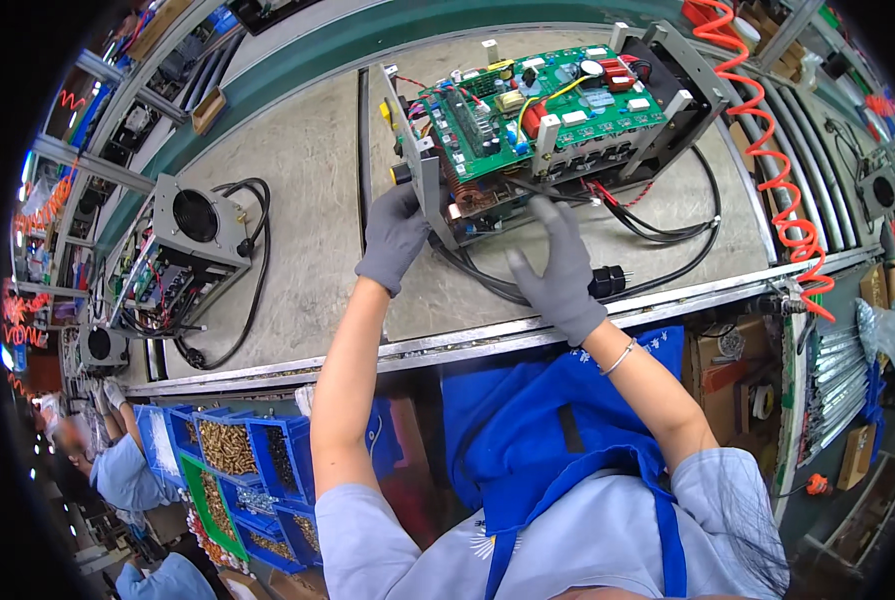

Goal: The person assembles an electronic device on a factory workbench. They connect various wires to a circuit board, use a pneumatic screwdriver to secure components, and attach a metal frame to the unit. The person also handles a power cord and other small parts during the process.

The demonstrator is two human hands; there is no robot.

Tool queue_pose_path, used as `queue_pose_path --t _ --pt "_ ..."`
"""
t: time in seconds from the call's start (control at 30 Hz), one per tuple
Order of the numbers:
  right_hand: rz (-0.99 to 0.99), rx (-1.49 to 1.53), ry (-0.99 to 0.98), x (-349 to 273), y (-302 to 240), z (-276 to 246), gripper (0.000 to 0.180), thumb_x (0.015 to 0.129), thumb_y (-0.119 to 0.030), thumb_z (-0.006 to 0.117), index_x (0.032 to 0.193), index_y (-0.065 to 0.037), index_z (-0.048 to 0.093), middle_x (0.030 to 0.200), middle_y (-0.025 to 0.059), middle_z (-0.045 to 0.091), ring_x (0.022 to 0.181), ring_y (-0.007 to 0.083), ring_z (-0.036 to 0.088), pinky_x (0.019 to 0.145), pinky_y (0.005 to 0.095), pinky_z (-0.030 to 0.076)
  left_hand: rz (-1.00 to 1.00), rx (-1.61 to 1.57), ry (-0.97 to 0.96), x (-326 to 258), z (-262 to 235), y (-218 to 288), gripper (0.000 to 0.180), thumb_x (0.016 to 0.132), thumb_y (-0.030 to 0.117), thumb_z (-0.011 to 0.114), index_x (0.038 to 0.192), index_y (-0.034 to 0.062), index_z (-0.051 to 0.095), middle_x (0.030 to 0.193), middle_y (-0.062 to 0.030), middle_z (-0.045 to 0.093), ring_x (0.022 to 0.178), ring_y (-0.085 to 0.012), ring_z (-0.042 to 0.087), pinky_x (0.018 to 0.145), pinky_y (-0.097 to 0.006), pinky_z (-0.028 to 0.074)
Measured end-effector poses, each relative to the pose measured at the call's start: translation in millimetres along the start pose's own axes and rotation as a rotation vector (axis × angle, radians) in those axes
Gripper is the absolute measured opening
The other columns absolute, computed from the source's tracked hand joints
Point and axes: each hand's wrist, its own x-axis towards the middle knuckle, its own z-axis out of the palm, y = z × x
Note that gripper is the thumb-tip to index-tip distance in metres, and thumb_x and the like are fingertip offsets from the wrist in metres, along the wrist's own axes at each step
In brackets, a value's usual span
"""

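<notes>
Left hand (394,236): gloved, fingers clamped on the grey frame (429,185) of the open unit.
Right hand (559,268): gloved, fingers spread apart, just beside black cables (657,232).
Board: green circuit board (542,105) on top.

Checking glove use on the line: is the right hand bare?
No, the right hand wears a grey glove, its fingers spread beside the metal chassis.

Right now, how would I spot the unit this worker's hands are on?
Find the long grey workbench. Near its middle, the open metal unit stands under both gloved hands, left hand and right hand. Unlike the fan-fronted unit further left, it shows a bare green circuit board on top.
</notes>
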Motion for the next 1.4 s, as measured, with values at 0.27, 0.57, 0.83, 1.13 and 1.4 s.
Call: queue_pose_path --t 0.27,0.57,0.83,1.13,1.4 --pt "0.099 0.061 -0.051 27 -3 0 0.049 0.089 -0.022 0.059 0.135 -0.008 0.048 0.083 0.0107 0.059 0.072 0.0288 0.061 0.061 0.0426 0.048 0.006 0.099 0.044 1 -3 -6 0.038 0.093 0.018 0.068 0.126 -0.0005 0.063 0.100 -0.0043 0.070 0.086 -0.0080 0.061 0.075 -0.026 0.049" --pt "0.097 -0.072 -0.373 48 -17 -3 0.047 0.089 -0.021 0.058 0.133 -0.008 0.048 0.072 0.0094 0.064 0.061 0.0308 0.064 0.051 0.0432 0.049 -0.037 0.099 -0.036 2 -10 7 0.037 0.092 0.020 0.068 0.123 -0.0018 0.064 0.099 -0.0009 0.066 0.088 -0.0088 0.058 0.077 -0.025 0.046" --pt "0.085 -0.281 -0.643 81 -31 -7 0.032 0.086 -0.018 0.058 0.115 -0.004 0.054 0.072 0.0126 0.069 0.062 0.0296 0.070 0.049 0.0423 0.052 -0.082 0.061 -0.010 -2 -8 1 0.038 0.092 0.020 0.068 0.124 -0.0011 0.064 0.104 -0.0022 0.066 0.088 -0.0098 0.058 0.076 -0.026 0.046" --pt "-0.083 -0.407 -0.749 103 -41 -20 0.012 0.085 -0.017 0.062 0.091 -0.007 0.064 0.076 0.0119 0.071 0.068 0.0285 0.072 0.057 0.0406 0.055 0.056 0.014 0.028 -9 -3 -10 0.035 0.093 0.027 0.067 0.113 -0.0001 0.061 0.099 -0.0039 0.065 0.091 -0.0124 0.058 0.082 -0.029 0.047" --pt "0.384 0.433 -0.295 47 -29 34 0.024 0.091 -0.030 0.060 0.093 -0.006 0.065 0.071 0.0182 0.065 0.067 0.0374 0.065 0.061 0.0452 0.051 -0.102 -0.033 -0.158 2 -19 10 0.036 0.091 0.032 0.070 0.110 0.0017 0.067 0.100 -0.0037 0.068 0.093 -0.0130 0.061 0.084 -0.029 0.047"
